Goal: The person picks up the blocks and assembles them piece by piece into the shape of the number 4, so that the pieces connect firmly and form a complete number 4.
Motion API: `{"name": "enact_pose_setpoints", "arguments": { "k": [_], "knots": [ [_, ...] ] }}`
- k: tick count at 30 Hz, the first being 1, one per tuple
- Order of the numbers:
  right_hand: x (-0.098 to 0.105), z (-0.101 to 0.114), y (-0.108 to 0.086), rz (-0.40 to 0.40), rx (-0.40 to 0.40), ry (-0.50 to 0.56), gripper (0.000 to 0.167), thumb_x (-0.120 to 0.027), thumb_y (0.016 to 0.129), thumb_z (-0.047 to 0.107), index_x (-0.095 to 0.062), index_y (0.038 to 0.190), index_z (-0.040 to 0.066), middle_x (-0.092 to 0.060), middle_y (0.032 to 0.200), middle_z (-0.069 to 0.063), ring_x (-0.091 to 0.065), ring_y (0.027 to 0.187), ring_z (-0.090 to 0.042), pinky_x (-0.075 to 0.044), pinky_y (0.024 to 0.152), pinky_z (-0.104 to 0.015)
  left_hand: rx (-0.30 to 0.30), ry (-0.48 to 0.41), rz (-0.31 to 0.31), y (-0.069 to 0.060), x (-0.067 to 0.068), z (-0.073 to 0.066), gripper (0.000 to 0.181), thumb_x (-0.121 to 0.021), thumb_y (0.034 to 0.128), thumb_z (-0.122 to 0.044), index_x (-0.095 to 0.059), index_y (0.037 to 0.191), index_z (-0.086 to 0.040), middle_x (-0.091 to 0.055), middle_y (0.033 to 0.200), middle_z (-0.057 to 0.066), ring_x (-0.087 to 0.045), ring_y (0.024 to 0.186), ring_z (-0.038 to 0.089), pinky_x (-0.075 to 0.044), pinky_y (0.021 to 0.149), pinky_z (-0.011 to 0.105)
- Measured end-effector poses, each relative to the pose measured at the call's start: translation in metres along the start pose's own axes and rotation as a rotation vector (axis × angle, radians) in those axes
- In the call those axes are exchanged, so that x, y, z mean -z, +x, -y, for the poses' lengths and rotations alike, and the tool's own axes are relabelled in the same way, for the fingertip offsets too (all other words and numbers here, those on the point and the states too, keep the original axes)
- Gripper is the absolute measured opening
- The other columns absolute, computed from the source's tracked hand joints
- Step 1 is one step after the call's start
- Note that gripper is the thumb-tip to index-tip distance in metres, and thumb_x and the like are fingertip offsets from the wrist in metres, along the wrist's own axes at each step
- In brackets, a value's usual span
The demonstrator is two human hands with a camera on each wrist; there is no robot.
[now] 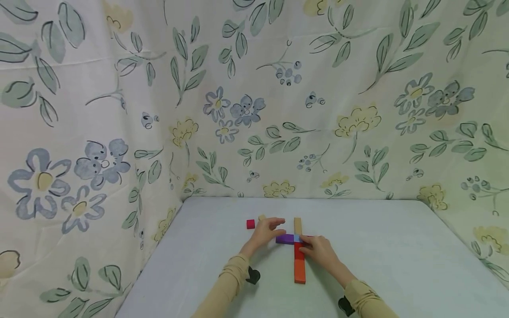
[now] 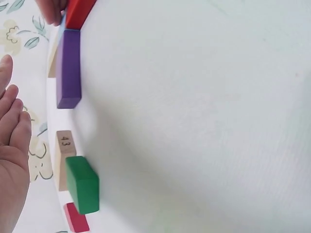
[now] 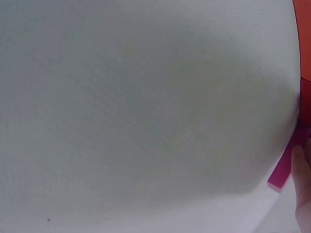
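Wooden blocks form a cross on the table: a purple block (image 1: 284, 239) on the left, a light blue block (image 1: 296, 238) at the centre, a plain wood block (image 1: 298, 225) behind, and a red block (image 1: 299, 251) with an orange block (image 1: 300, 271) in front. On the right side my right hand (image 1: 320, 252) pinches a magenta block (image 3: 286, 162), largely covered by the hand in the head view. My left hand (image 1: 264, 233) hovers left of the purple block with fingers extended, holding nothing.
Left of the cross lie a red cube (image 1: 250, 224), a green block (image 2: 83, 185) and a plain wood block (image 2: 64, 150) marked 43. The green one is hidden behind my left hand in the head view. A floral curtain (image 1: 278, 132) hangs behind the white table (image 1: 191, 260).
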State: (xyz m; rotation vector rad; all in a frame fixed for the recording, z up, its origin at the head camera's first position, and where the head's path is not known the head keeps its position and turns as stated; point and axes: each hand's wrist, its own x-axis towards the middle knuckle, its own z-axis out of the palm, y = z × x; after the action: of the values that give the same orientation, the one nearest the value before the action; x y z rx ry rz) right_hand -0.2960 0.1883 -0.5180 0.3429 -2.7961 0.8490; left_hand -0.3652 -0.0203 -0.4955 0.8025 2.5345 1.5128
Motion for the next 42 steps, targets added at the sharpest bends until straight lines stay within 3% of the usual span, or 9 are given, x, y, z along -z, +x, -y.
{"name": "enact_pose_setpoints", "arguments": {
  "k": [5,14,22,28,35,42],
  "knots": [
    [0.003,0.003,-0.001,0.009,-0.003,-0.004,0.041,-0.077,0.078,0.016,-0.068,0.116,0.003,-0.073,0.102,-0.013,-0.060,0.074,-0.011,-0.054,0.068,-0.025,0.002,0.005,-0.022,0.000,0.012,-0.008,0.036,-0.068,0.0874,-0.015,-0.064,0.122,-0.006,-0.065,0.124,0.011,-0.058,0.119,0.030,-0.048,0.098,0.036],
    [0.003,0.001,-0.001,0.007,0.002,-0.007,0.041,-0.077,0.076,0.015,-0.068,0.115,0.003,-0.072,0.103,-0.014,-0.057,0.073,-0.011,-0.050,0.066,-0.022,0.025,0.025,-0.051,-0.002,0.032,-0.002,0.038,-0.068,0.0879,-0.018,-0.062,0.123,-0.005,-0.065,0.124,0.010,-0.059,0.119,0.026,-0.048,0.099,0.034],
    [0.001,0.001,-0.002,0.007,-0.002,-0.005,0.041,-0.077,0.076,0.014,-0.068,0.115,0.003,-0.071,0.106,-0.014,-0.064,0.081,-0.015,-0.056,0.075,-0.033,-0.005,0.005,-0.090,-0.005,0.045,0.004,0.037,-0.067,0.0877,-0.013,-0.062,0.122,-0.003,-0.065,0.123,0.013,-0.059,0.118,0.029,-0.048,0.098,0.035],
    [0.001,0.003,-0.003,0.012,-0.011,0.003,0.041,-0.077,0.077,0.014,-0.068,0.115,0.003,-0.071,0.106,-0.014,-0.064,0.082,-0.016,-0.056,0.074,-0.032,-0.016,-0.013,-0.102,-0.008,0.056,0.007,0.038,-0.067,0.0876,-0.013,-0.061,0.123,0.000,-0.064,0.124,0.016,-0.058,0.118,0.034,-0.049,0.097,0.034],
    [0.001,0.001,-0.001,0.010,-0.011,-0.003,0.040,-0.077,0.077,0.014,-0.069,0.115,0.004,-0.072,0.105,-0.014,-0.061,0.077,-0.013,-0.050,0.066,-0.022,0.045,-0.050,-0.124,-0.013,0.067,0.007,0.040,-0.068,0.0867,-0.012,-0.060,0.125,-0.002,-0.062,0.125,0.016,-0.057,0.118,0.036,-0.057,0.079,0.029],
    [0.000,0.001,0.001,0.007,0.000,0.002,0.040,-0.077,0.076,0.014,-0.069,0.114,0.003,-0.073,0.100,-0.015,-0.056,0.071,-0.011,-0.042,0.059,-0.017,0.083,-0.052,-0.127,-0.018,0.070,0.012,0.040,-0.068,0.0867,-0.013,-0.060,0.124,-0.001,-0.063,0.124,0.017,-0.058,0.118,0.035,-0.052,0.091,0.032]
  ]
}}
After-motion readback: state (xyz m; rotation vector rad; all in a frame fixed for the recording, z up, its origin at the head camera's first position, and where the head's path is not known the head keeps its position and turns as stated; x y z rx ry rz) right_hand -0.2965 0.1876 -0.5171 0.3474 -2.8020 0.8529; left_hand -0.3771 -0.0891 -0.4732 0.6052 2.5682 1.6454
